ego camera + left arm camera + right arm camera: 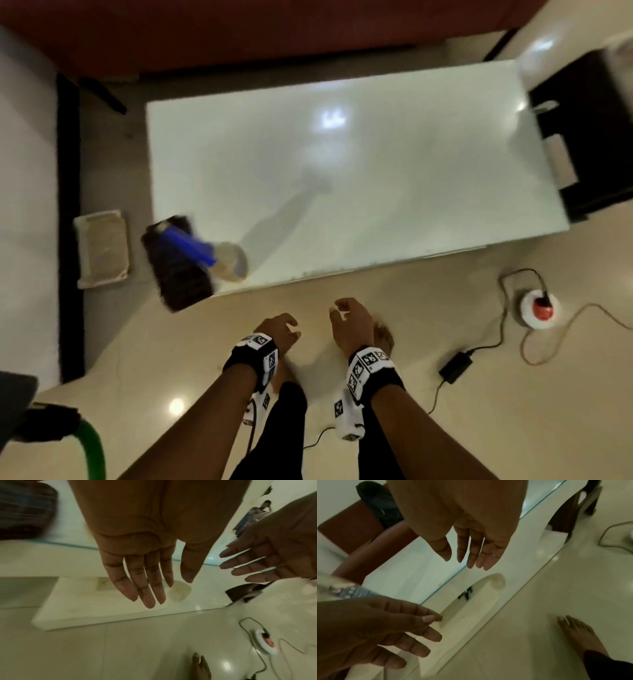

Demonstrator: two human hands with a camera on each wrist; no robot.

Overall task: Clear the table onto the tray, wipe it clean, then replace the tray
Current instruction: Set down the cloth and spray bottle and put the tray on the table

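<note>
Both hands, left hand (279, 330) and right hand (352, 325), are hanging empty, fingers loosely extended; dark tray (174, 263) is lying forward-left, nearer the left.

No readable text; wrist bands (263, 356) carry only black-white square marker patterns.

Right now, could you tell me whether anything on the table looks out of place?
Yes: a dark tray with a blue item and a clear container sits skewed on the table at its near-left corner, overhanging the edge. Both hands are empty.
</note>
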